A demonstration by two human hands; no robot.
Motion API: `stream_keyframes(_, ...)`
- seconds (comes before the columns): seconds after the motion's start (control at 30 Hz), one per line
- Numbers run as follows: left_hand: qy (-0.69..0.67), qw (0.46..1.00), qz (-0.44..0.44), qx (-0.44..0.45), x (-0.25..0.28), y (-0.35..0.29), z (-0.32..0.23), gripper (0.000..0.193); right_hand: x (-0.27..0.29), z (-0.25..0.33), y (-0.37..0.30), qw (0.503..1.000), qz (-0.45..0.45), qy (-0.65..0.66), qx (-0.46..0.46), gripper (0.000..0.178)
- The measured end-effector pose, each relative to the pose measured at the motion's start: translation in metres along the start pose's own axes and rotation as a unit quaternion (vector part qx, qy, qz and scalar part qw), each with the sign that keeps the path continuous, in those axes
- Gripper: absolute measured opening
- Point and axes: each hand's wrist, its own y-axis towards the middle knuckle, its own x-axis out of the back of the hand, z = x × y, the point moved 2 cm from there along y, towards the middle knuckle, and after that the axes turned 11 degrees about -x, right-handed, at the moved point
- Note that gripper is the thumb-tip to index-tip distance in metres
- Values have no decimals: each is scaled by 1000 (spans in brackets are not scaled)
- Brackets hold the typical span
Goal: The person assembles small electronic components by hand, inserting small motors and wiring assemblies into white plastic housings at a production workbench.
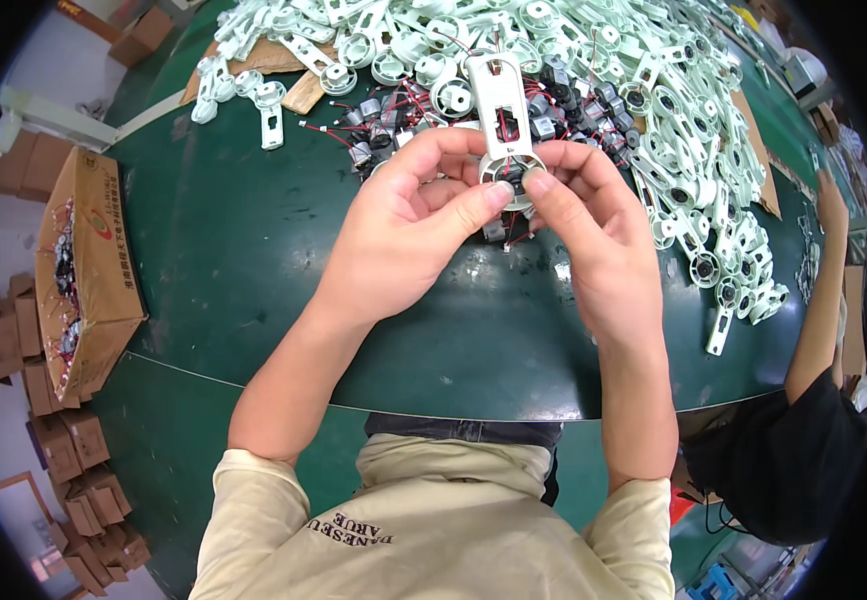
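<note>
Between both hands I hold a pale mint plastic housing (496, 95), its long slotted handle pointing away from me and its round ring end toward me. My left hand (421, 205) grips the ring from the left, thumb on its inside. From the right, my right hand (593, 205) pinches the same ring, with its thumb pressed on a dark part seated in it. The thumbs partly cover that dark part. A red wire shows through the handle slot. Just beyond my hands lie small motors with red wires (588, 120) in a loose heap.
A large pile of mint housings (693, 150) spreads over the far and right side of the green table (253, 270). On the left stands an open cardboard box (103, 270) of small wired parts. A co-worker's arm (825, 290) reaches in at the right.
</note>
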Motion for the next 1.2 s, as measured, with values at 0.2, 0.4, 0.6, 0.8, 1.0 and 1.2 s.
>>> stream_keyframes(0.2, 41, 996, -2, -78, -11, -4, 4, 29, -2, -8, 2, 995, 14, 97, -16, 20)
stream_keyframes(0.4, 78, 992, -2, -104, -11, -4, 8, 25, -5, -7, 2, 998, -13, 67, -3, 20)
stream_keyframes(0.6, 251, 948, 47, -192, -9, -5, 8, 27, 1, -14, 4, 994, 16, 108, -12, 17)
stream_keyframes(0.8, 2, 999, -13, -31, -8, -5, 1, 29, 0, -1, 0, 997, 50, 60, -12, 28)
stream_keyframes(1.0, -4, 999, -13, -38, -8, -6, -3, 29, -3, -5, -2, 996, 70, 55, -9, 24)
stream_keyframes(1.2, 103, 986, 18, -131, -1, -4, 4, 28, -13, -6, -8, 998, 45, 23, 21, 20)
